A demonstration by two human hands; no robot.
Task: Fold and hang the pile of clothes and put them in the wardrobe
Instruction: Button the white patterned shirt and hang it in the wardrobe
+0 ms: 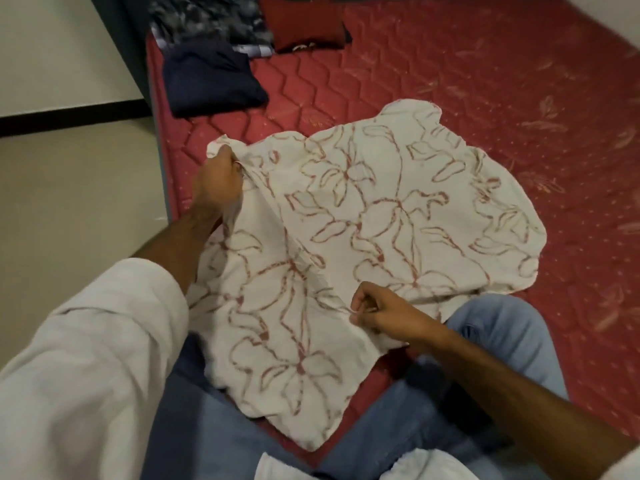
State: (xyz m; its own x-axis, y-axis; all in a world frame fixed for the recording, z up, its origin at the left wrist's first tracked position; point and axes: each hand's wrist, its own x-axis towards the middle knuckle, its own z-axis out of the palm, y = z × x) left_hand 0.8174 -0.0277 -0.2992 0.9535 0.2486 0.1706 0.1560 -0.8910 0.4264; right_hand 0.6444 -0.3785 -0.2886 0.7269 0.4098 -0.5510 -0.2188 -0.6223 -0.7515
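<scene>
A white cloth with a red floral print lies spread over the red mattress, its near part draped toward my knees. My left hand grips the cloth's left corner and lifts it off the mattress. My right hand pinches the cloth's near edge above my right knee. A folded dark navy garment sits at the mattress's far left. Behind it lies a dark patterned garment.
A dark red cushion rests at the far end of the mattress. The mattress's left edge drops to a beige floor beside a white wall with a black skirting. My blue-jeaned knees sit on the near part of the mattress.
</scene>
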